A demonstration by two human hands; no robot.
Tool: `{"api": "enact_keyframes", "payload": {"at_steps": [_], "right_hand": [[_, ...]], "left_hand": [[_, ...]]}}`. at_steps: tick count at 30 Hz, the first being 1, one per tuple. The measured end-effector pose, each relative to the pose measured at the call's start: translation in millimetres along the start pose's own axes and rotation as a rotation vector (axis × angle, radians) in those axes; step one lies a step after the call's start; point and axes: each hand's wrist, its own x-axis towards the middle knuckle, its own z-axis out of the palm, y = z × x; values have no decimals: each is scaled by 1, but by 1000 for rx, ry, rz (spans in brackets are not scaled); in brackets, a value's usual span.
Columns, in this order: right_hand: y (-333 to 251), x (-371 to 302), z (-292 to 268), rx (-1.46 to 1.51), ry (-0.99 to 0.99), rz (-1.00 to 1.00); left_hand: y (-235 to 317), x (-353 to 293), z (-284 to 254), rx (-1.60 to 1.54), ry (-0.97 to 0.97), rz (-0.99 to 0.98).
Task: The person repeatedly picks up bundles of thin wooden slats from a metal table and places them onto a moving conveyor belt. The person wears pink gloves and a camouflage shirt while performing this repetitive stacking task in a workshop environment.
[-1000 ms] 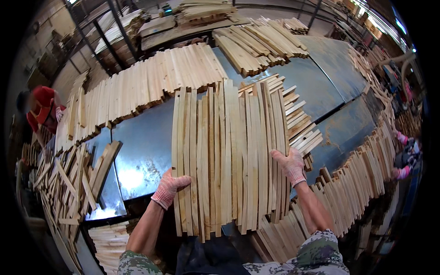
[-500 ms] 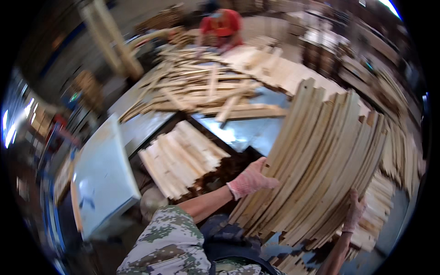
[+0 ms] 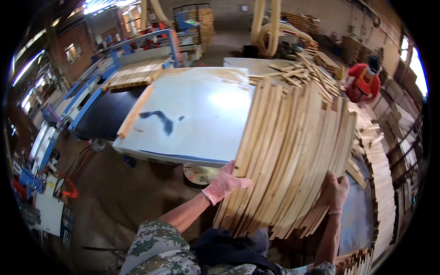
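Note:
A wide bundle of long wooden strips (image 3: 288, 156), packed side by side with uneven ends, is held up in front of me between both hands. My left hand (image 3: 227, 184), in a pinkish knit glove, is closed against the bundle's left side with the thumb lying over the outer strip. On the opposite side my right hand (image 3: 337, 191), gloved alike, presses the outer strips, its fingers partly hidden behind them. Beyond the bundle's left edge lies a pale metal table top (image 3: 192, 121) with a dark smear on it.
A wooden bar (image 3: 136, 111) edges the table, beside a dark conveyor belt (image 3: 107, 112) carrying a row of boards (image 3: 137, 73). Loose strips (image 3: 305, 73) lie heaped at the back right. There a co-worker in red (image 3: 364, 82) bends over a long row of strips (image 3: 378, 183).
My view and body have turned left, and the bundle has come along in both hands. The pale table is now straight ahead; the loose strips and co-worker have shifted right in view.

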Motion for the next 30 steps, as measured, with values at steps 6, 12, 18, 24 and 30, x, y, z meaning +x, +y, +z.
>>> {"api": "enact_keyframes", "payload": {"at_steps": [6, 12, 18, 24, 30], "right_hand": [[-130, -47, 182, 144, -459, -72], [-207, -80, 324, -373, -731, -297], [-265, -62, 405, -435, -842, -233], [-321, -50, 497, -357, -756, -137], [-390, -43, 580, -315, -736, -97]], "left_hand": [[21, -69, -156, -34, 363, -24], [16, -82, -281, -199, 497, -213], [20, -22, -378, -98, 545, -379], [89, 90, -487, 340, 513, -366], [140, 204, -586, 1080, 531, -691]]}}
